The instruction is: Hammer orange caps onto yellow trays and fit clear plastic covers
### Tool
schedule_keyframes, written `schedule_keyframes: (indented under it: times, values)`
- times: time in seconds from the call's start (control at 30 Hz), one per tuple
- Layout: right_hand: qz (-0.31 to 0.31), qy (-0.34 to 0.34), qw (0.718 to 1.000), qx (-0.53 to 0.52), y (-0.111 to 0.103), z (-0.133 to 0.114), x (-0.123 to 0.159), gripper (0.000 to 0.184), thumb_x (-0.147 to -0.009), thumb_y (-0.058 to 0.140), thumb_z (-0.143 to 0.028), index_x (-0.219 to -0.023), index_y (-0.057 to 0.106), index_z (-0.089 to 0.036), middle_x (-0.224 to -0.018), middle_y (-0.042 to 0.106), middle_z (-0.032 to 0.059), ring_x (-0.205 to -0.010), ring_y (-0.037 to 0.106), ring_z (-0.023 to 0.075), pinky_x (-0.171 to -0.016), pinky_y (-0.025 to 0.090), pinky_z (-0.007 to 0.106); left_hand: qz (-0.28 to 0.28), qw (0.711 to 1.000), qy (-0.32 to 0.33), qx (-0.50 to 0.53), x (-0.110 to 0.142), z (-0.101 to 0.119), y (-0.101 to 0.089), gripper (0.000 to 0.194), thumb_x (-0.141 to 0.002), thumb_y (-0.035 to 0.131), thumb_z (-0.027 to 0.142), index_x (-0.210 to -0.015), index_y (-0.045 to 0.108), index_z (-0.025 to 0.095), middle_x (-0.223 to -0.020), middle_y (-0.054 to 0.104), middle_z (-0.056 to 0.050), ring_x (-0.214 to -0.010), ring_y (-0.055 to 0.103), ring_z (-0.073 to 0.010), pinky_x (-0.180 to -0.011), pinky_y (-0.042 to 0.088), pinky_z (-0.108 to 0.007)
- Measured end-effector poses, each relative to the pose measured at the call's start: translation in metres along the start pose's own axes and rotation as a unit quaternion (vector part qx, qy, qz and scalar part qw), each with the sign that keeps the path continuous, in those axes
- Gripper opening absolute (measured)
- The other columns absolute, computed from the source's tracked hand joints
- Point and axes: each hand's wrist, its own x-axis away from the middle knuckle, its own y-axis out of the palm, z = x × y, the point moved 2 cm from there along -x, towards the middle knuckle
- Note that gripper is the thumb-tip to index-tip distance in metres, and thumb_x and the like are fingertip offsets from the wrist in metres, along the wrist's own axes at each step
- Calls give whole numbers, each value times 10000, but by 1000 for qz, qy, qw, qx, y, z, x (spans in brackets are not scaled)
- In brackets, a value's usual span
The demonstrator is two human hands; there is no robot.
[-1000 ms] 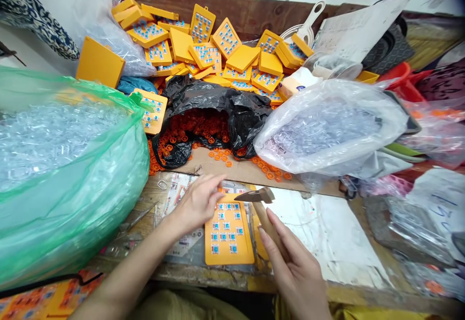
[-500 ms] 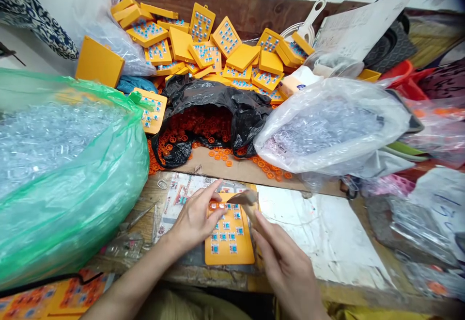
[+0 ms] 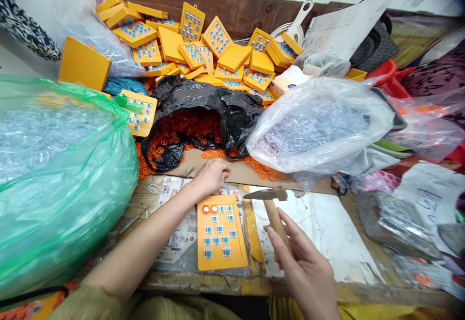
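My right hand (image 3: 305, 262) grips the wooden handle of a small hammer (image 3: 274, 213), its metal head raised right of a yellow panel. That yellow panel (image 3: 236, 257) lies flat on the bench and carries several blue-centred square switches. Two orange rings (image 3: 209, 209) sit on its upper left switches. Beyond the panel's far edge, my left hand (image 3: 212, 177) is over the cardboard, fingers curled downward close to loose orange rings (image 3: 213, 154). Its fingertips are partly hidden, so I cannot make out what they pinch.
A black bag (image 3: 207, 94) of orange rings lies open ahead. Clear plastic pieces fill a green bag (image 3: 109, 184) on the left and a white bag (image 3: 276, 157) on the right. Behind them is a heap of yellow panels (image 3: 232, 58). White sheeting (image 3: 327, 232) covers the bench at right.
My left hand has left the panel and moved forward to the loose orange rings. The hammer has moved right, off the panel. Two orange rings stay on the panel.
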Motion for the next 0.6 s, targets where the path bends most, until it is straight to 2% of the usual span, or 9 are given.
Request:
schedule_keyframes:
  times: [0.1, 0.17, 0.27, 0.4, 0.5, 0.6]
  values:
    - [4, -31, 1000, 0, 3, 0, 0, 423, -859, 622, -383, -1263, 626, -255, -1200, 686, 12, -1067, 668, 275, -864, 597, 362, -51, 998, 14, -16, 14, 7, -6, 106, -865, 567, 117, -835, 668, 126, -869, 662, -63, -822, 632, -183, -777, 530, -350]
    - [3, -73, 997, 13, 5, -1, 0, 405, -868, 620, -327, -1268, 620, -261, -1245, 660, 8, -1100, 652, 253, -920, 565, 348, -49, 999, 13, -16, 32, 15, -14, 173, -843, 545, 78, -951, 678, 107, -885, 669, -85, -863, 632, -210, -816, 518, -357]
    - [1, -154, 987, 37, 6, -7, 1, 398, -884, 599, -224, -1280, 604, -264, -1264, 650, 12, -1114, 646, 210, -943, 543, 299, -22, 999, 18, 15, 67, 28, -24, 356, -856, 535, 122, -1208, 577, 89, -967, 678, -103, -902, 630, -220, -844, 518, -373]
    - [-34, -246, 967, 56, 7, -21, 1, 498, -889, 566, -107, -1341, 538, -314, -1221, 675, 0, -1069, 665, 151, -910, 539, 222, -5, 999, 37, 32, 98, 34, -21, 424, -868, 522, 143, -1284, 518, 60, -922, 685, -118, -839, 633, -238, -787, 540, -403]
    - [-52, -299, 950, 67, 7, -32, 3, 604, -892, 521, -44, -1411, 442, -344, -1175, 678, 15, -1025, 672, 143, -881, 542, 235, 14, 999, 32, 37, 103, 32, -14, 457, -872, 513, 145, -1322, 480, 74, -919, 689, -111, -833, 639, -234, -775, 549, -393]
    - [-99, -315, 935, 131, 10, -34, 5, 612, -906, 447, -34, -1436, 408, -338, -984, 712, 22, -837, 707, 137, -717, 573, 219, 28, 998, 16, 56, 106, 30, -11, 502, -845, 543, 134, -1339, 463, 101, -929, 704, -89, -856, 647, -224, -797, 554, -383]
